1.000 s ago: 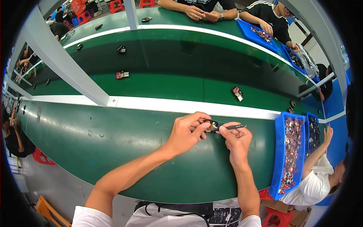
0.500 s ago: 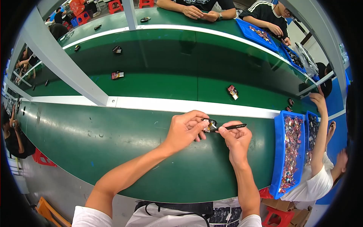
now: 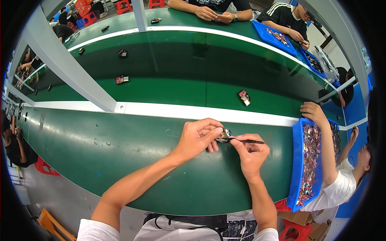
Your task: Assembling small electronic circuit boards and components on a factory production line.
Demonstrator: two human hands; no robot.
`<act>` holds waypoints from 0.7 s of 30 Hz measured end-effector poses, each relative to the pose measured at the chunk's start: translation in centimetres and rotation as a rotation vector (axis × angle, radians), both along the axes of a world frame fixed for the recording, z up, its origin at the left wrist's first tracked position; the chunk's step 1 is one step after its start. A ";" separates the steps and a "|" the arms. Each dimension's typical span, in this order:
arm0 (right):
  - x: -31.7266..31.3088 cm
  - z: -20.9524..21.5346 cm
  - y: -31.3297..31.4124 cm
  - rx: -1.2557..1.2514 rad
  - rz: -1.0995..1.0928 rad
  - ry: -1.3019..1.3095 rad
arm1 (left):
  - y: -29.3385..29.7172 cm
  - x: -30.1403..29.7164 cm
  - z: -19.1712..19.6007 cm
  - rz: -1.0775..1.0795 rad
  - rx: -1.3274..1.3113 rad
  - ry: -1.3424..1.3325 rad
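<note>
My left hand pinches a small open black-cased electronic part with silvery and yellowish insides, just above the green worktable. Slim black tweezers lie between the thumb and fingers of my right hand. Their tip reaches left to the lower edge of the part. Whether it touches anything inside cannot be made out, since my fingers cover much of the part.
A conveyor belt beyond a white rail carries several assemblies, one red-and-black. At right stands a blue bin of small colourful parts; a co-worker's arm reaches over it. A grey post rises at left. Other people sit across the belt.
My right hand has shifted slightly right and down, and the tweezers now slope downward to the right. Assemblies on the belt have drifted left. The right-hand co-worker's hand has moved left to the belt's edge.
</note>
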State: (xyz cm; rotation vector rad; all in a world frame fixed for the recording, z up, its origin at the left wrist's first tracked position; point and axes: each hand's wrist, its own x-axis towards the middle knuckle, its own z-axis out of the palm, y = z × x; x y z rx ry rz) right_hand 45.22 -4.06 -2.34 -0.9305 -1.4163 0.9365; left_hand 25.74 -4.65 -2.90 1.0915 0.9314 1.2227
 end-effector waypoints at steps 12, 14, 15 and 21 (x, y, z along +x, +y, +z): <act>0.0 -0.2 0.0 0.053 -0.022 -0.112 | 0.1 -0.1 -0.4 0.004 0.010 -0.104; 0.0 -0.1 -0.1 0.062 -0.022 -0.108 | 0.1 0.0 -0.4 0.002 0.010 -0.104; 0.0 -0.1 -0.1 0.061 -0.021 -0.102 | 0.1 0.0 -0.4 0.003 0.012 -0.108; 0.0 0.0 -0.1 0.056 -0.018 -0.089 | 0.1 0.1 -0.3 0.002 0.012 -0.116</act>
